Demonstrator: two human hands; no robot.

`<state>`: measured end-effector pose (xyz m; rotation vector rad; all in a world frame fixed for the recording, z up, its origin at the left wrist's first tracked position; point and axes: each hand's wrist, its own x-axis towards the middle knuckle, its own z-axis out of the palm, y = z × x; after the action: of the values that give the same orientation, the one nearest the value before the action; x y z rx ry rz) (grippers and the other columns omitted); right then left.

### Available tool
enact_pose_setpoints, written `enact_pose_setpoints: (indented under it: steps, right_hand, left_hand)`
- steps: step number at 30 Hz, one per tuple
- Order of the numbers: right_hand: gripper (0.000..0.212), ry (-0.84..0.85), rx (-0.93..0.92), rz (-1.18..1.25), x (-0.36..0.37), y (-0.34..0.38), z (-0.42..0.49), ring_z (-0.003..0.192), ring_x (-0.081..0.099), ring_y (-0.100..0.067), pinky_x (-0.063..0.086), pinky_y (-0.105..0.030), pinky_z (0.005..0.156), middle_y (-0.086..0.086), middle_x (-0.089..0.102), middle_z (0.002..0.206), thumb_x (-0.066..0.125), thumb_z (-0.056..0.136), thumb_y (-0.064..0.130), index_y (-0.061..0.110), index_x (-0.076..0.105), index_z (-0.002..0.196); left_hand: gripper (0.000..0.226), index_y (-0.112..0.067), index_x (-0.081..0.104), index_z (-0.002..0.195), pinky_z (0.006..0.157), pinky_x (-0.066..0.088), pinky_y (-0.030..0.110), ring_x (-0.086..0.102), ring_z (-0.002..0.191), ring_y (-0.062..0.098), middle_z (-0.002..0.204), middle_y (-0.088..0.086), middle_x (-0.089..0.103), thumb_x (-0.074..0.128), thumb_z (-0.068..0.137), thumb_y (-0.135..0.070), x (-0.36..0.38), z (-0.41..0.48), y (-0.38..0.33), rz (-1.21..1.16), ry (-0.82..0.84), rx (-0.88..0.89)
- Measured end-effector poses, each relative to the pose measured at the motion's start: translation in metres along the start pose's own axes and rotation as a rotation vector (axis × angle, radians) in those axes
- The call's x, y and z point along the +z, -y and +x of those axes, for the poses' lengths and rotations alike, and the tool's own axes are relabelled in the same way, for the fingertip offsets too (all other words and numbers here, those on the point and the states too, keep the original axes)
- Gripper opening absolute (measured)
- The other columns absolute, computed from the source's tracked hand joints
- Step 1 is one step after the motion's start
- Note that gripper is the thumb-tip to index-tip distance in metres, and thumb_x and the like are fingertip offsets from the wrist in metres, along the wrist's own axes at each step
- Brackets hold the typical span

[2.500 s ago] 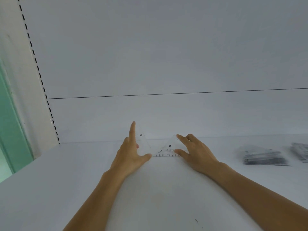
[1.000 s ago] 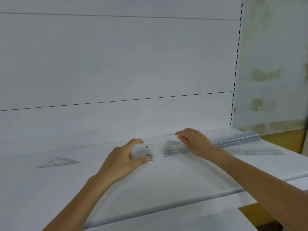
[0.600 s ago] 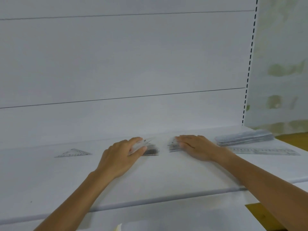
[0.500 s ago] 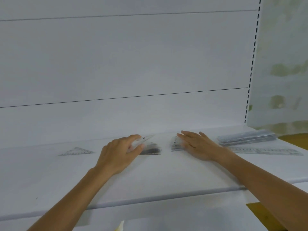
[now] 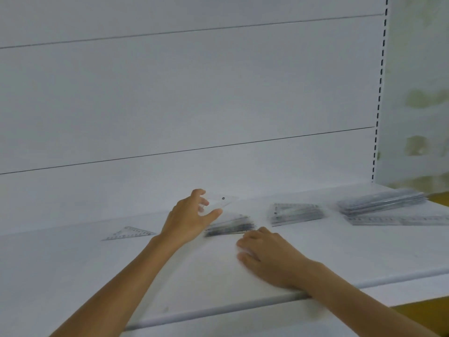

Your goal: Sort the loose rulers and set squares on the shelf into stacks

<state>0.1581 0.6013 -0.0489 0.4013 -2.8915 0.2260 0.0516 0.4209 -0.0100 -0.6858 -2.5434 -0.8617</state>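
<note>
My left hand pinches a clear set square and holds it a little above a stack of triangular set squares on the white shelf. My right hand rests flat on the shelf just in front of that stack, fingers loosely spread, holding nothing. A second stack of set squares lies to the right. Further right is a stack of long rulers with one loose ruler in front of it. A single set square lies alone to the left.
The shelf's white back panel rises right behind the stacks. A slotted upright marks the shelf's right end, with a stained wall beyond. The shelf's front edge runs under my right wrist.
My right hand has left the right-hand set square stack and come back to the shelf in front of the middle stack. My left hand has lifted the clear set square slightly.
</note>
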Motion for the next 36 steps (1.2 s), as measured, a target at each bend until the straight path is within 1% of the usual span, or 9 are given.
enact_pose_setpoints:
  steps: [2, 6, 11, 14, 16, 20, 26, 31, 36]
  right_hand:
    - [0.034, -0.024, 0.018, 0.017, 0.002, 0.001, -0.002, 0.110, 0.043, -0.020, 0.037, -0.033, 0.091, 0.003, 0.054, 0.115, 0.031, 0.095, 0.040, 0.018, 0.055, 0.108]
    - [0.034, -0.057, 0.009, 0.042, 0.001, -0.001, -0.001, 0.112, 0.044, -0.018, 0.038, -0.034, 0.095, 0.004, 0.055, 0.120, 0.034, 0.095, 0.041, 0.020, 0.056, 0.110]
    - [0.035, -0.070, 0.014, 0.071, 0.004, -0.002, 0.000, 0.116, 0.043, -0.018, 0.036, -0.034, 0.099, 0.005, 0.054, 0.123, 0.035, 0.094, 0.042, 0.022, 0.056, 0.113]
    - [0.034, -0.086, 0.004, 0.077, 0.004, -0.003, 0.001, 0.116, 0.043, -0.017, 0.035, -0.033, 0.098, 0.006, 0.055, 0.122, 0.036, 0.095, 0.042, 0.024, 0.055, 0.116]
    - [0.035, -0.092, 0.000, 0.081, 0.005, -0.003, 0.002, 0.116, 0.042, -0.017, 0.035, -0.032, 0.098, 0.006, 0.054, 0.124, 0.036, 0.095, 0.041, 0.025, 0.054, 0.120]
    - [0.036, -0.094, -0.007, 0.069, 0.006, -0.004, 0.002, 0.117, 0.041, -0.017, 0.035, -0.032, 0.099, 0.007, 0.052, 0.127, 0.036, 0.095, 0.042, 0.026, 0.052, 0.123]
    - [0.038, -0.086, -0.028, 0.058, 0.004, -0.007, 0.001, 0.121, 0.040, -0.016, 0.033, -0.032, 0.101, 0.009, 0.049, 0.133, 0.036, 0.095, 0.042, 0.026, 0.050, 0.126]
    - [0.036, -0.095, -0.049, 0.044, 0.000, -0.006, 0.004, 0.122, 0.039, -0.013, 0.033, -0.031, 0.103, 0.010, 0.049, 0.132, 0.039, 0.094, 0.042, 0.026, 0.052, 0.124]
    - [0.032, -0.159, -0.148, 0.035, -0.006, 0.013, 0.031, 0.121, 0.041, -0.011, 0.029, -0.020, 0.099, 0.008, 0.050, 0.131, 0.045, 0.095, 0.033, 0.021, 0.054, 0.124]
  left_hand:
    - [0.063, -0.023, 0.044, 0.128, 0.086, 0.046, 0.029, 0.055, 0.095, 0.008, 0.105, -0.013, 0.055, 0.063, 0.076, -0.054, 0.006, 0.004, 0.003, -0.046, 0.022, -0.038]
    - [0.062, -0.018, 0.051, 0.128, 0.085, 0.040, 0.024, 0.051, 0.097, 0.012, 0.111, 0.000, 0.052, 0.067, 0.076, -0.047, 0.018, 0.016, 0.002, -0.050, -0.002, -0.090]
    - [0.060, -0.024, 0.051, 0.129, 0.082, 0.039, 0.023, 0.051, 0.098, 0.012, 0.112, -0.002, 0.054, 0.070, 0.076, -0.042, 0.026, 0.030, -0.004, -0.158, -0.021, -0.102]
    - [0.054, -0.026, 0.055, 0.126, 0.098, 0.038, 0.027, 0.049, 0.119, 0.017, 0.128, -0.003, 0.056, 0.067, 0.078, -0.046, 0.040, 0.026, 0.004, -0.072, 0.192, -0.148]
    - [0.052, -0.026, 0.055, 0.127, 0.099, 0.033, 0.023, 0.045, 0.126, 0.015, 0.136, -0.006, 0.050, 0.065, 0.080, -0.046, 0.045, 0.024, 0.010, -0.144, 0.286, -0.176]
    - [0.046, -0.029, 0.056, 0.123, 0.093, 0.032, 0.020, 0.046, 0.122, 0.010, 0.132, -0.008, 0.051, 0.065, 0.080, -0.044, 0.047, 0.020, 0.013, -0.198, 0.221, -0.147]
    - [0.039, -0.041, 0.052, 0.122, 0.087, 0.033, 0.021, 0.047, 0.107, 0.009, 0.113, -0.007, 0.049, 0.061, 0.084, -0.041, 0.042, 0.013, 0.013, -0.241, 0.121, -0.113]
    - [0.025, -0.027, 0.062, 0.110, 0.085, 0.034, 0.019, 0.051, 0.099, 0.006, 0.106, -0.009, 0.056, 0.059, 0.086, -0.031, 0.021, 0.012, 0.017, -0.239, 0.052, -0.141]
    - [0.015, -0.020, 0.068, 0.099, 0.069, 0.036, 0.002, 0.056, 0.084, 0.001, 0.095, -0.009, 0.063, 0.061, 0.086, -0.024, -0.011, -0.015, 0.053, -0.103, 0.142, -0.071]
